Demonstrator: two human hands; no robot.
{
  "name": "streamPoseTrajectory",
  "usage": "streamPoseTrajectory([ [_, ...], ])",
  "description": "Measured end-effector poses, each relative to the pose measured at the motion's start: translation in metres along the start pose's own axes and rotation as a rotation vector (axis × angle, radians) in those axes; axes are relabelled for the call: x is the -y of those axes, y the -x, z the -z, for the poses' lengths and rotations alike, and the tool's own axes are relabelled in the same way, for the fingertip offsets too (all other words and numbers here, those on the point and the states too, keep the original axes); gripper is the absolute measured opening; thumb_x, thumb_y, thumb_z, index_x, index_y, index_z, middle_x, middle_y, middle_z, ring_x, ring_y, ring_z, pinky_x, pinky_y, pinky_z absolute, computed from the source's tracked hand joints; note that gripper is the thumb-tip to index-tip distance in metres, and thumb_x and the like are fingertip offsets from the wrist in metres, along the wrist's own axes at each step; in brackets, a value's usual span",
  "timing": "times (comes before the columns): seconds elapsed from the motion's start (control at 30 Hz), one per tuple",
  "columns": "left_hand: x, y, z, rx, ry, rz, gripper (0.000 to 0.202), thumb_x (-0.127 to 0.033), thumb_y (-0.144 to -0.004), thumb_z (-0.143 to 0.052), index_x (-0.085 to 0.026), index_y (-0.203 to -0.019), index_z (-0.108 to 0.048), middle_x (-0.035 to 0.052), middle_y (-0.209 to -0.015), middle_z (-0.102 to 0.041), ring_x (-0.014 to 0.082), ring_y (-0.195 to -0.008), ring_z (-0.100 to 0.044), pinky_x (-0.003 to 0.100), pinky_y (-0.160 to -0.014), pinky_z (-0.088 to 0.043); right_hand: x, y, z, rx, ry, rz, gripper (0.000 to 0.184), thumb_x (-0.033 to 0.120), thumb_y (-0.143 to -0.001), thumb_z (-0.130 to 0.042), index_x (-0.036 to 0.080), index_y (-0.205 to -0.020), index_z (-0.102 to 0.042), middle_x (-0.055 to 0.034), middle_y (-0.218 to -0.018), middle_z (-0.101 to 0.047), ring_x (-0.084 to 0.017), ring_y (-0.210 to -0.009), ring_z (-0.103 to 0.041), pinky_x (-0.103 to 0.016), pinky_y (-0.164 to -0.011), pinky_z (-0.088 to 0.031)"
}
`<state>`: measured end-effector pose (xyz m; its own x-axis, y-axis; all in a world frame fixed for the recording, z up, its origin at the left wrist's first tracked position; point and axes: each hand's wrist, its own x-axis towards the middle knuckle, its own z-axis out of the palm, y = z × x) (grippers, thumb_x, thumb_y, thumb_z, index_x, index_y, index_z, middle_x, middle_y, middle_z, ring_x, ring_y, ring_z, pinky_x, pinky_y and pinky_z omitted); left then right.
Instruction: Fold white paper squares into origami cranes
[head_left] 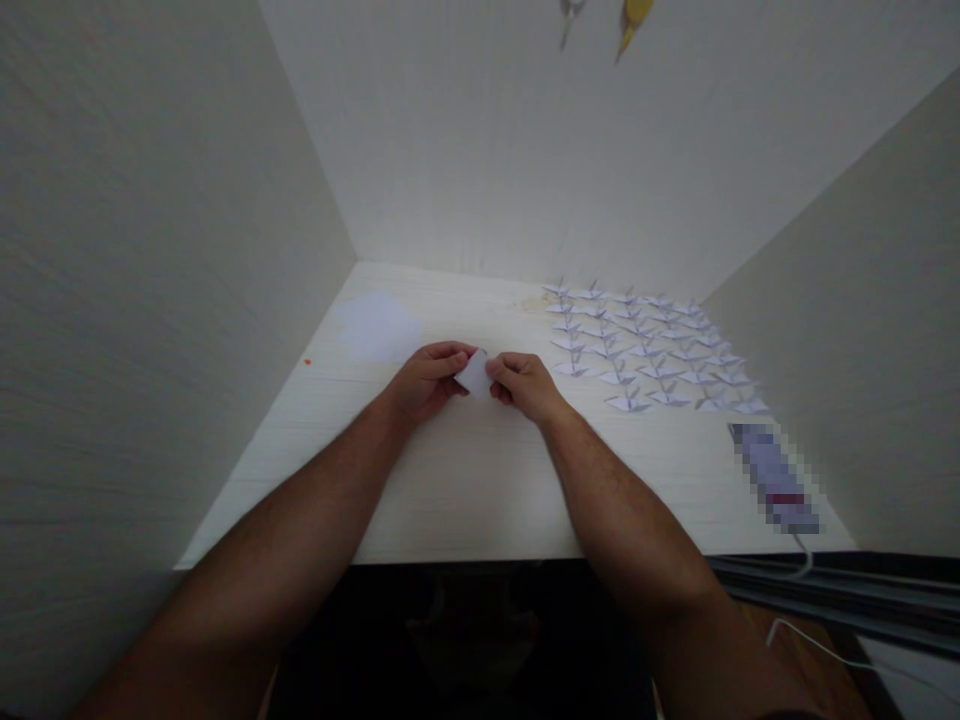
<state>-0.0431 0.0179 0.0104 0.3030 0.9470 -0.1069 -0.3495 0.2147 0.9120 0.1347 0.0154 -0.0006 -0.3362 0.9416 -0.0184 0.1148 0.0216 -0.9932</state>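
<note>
A small folded piece of white paper (pixel 475 376) is held up between my two hands, over the middle of the table. My left hand (pixel 435 378) pinches its left side, thumb on top. On the right edge, the thumb and fingers of my right hand (pixel 523 382) are closed on the same paper. Its exact folds are too blurred to make out. To the right of my right hand stand rows of white paper cranes (pixel 637 350). Beyond my left hand lie white paper sheets (pixel 380 326).
The white table (pixel 465 500) is walled in at the left, back and right. A pixelated phone-like device (pixel 776 478) with a white cable (pixel 804 560) lies at the right front. A tiny orange bit (pixel 307 361) sits near the left edge. Two objects, one yellow (pixel 634 18), hang on the back wall.
</note>
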Motion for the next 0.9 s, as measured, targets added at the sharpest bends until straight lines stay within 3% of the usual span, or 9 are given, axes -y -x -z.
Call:
streamPoseTrajectory([
  [0.13, 0.003, -0.003, -0.002, -0.069, -0.097, -0.056, 0.023, -0.025, -0.06, -0.075, -0.015, -0.081, -0.074, 0.0045, -0.069, -0.068, 0.015, -0.059, -0.06, 0.03, -0.058, -0.049, -0.004, -0.001, -0.001, 0.028, 0.042, 0.006, 0.045, 0.06, -0.083, -0.053, 0.018, -0.069, -0.055, 0.003, -0.054, -0.054, -0.008, -0.044, -0.043, -0.021, -0.044, -0.031],
  [0.27, 0.006, -0.008, 0.001, -0.242, -0.314, -0.188, 0.018, -0.021, -0.062, -0.068, -0.016, -0.078, -0.075, 0.0032, -0.067, -0.068, 0.013, -0.056, -0.057, 0.026, -0.054, -0.044, 0.001, 0.002, -0.005, -0.139, 0.323, 0.145, 0.034, 0.051, -0.081, -0.061, 0.018, -0.088, -0.064, -0.0006, -0.075, -0.065, -0.01, -0.061, -0.054, -0.023, -0.057, -0.041],
  [0.37, 0.005, -0.01, 0.002, -0.37, -0.448, -0.27, 0.018, -0.023, -0.066, -0.064, -0.017, -0.079, -0.076, 0.0027, -0.067, -0.068, 0.0122, -0.054, -0.055, 0.023, -0.049, -0.04, 0.006, 0.006, -0.009, -0.218, 0.464, 0.285, 0.053, 0.049, -0.068, -0.075, 0.021, -0.111, -0.061, -0.0054, -0.106, -0.066, -0.015, -0.083, -0.06, -0.027, -0.069, -0.046],
  [0.47, 0.003, -0.009, 0.001, -0.418, -0.524, -0.301, 0.017, -0.023, -0.067, -0.063, -0.018, -0.078, -0.076, 0.0025, -0.067, -0.069, 0.0133, -0.056, -0.057, 0.023, -0.051, -0.042, 0.007, 0.008, -0.012, -0.219, 0.541, 0.364, 0.064, 0.047, -0.063, -0.08, 0.023, -0.118, -0.058, -0.0077, -0.117, -0.063, -0.02, -0.098, -0.06, -0.03, -0.075, -0.047],
  [0.67, 0.002, -0.006, -0.002, -0.368, -0.619, -0.291, 0.014, -0.026, -0.067, -0.069, -0.018, -0.075, -0.075, 0.0025, -0.068, -0.07, 0.0136, -0.059, -0.059, 0.024, -0.056, -0.045, 0.004, 0.005, -0.01, -0.271, 0.621, 0.342, 0.022, 0.033, -0.086, -0.059, 0.021, -0.102, -0.067, -0.0048, -0.095, -0.07, -0.016, -0.085, -0.062, -0.028, -0.075, -0.046],
  [0.8, 0.004, -0.007, 0.001, -0.315, -0.66, -0.29, 0.013, -0.027, -0.067, -0.069, -0.018, -0.074, -0.074, 0.0017, -0.067, -0.069, 0.0134, -0.059, -0.058, 0.024, -0.056, -0.045, 0.004, 0.003, -0.005, -0.353, 0.625, 0.221, 0.023, 0.034, -0.088, -0.053, 0.019, -0.085, -0.069, -0.0021, -0.073, -0.067, -0.014, -0.066, -0.058, -0.026, -0.064, -0.043],
  [0.9, 0.005, -0.007, 0.002, -0.291, -0.712, -0.289, 0.01, -0.026, -0.067, -0.068, -0.018, -0.071, -0.073, 0.0012, -0.066, -0.068, 0.0133, -0.059, -0.058, 0.024, -0.055, -0.044, 0.004, 0.001, -0.004, -0.335, 0.507, 0.155, 0.022, 0.033, -0.086, -0.054, 0.017, -0.08, -0.068, -0.0005, -0.067, -0.066, -0.013, -0.06, -0.057, -0.024, -0.059, -0.042],
])
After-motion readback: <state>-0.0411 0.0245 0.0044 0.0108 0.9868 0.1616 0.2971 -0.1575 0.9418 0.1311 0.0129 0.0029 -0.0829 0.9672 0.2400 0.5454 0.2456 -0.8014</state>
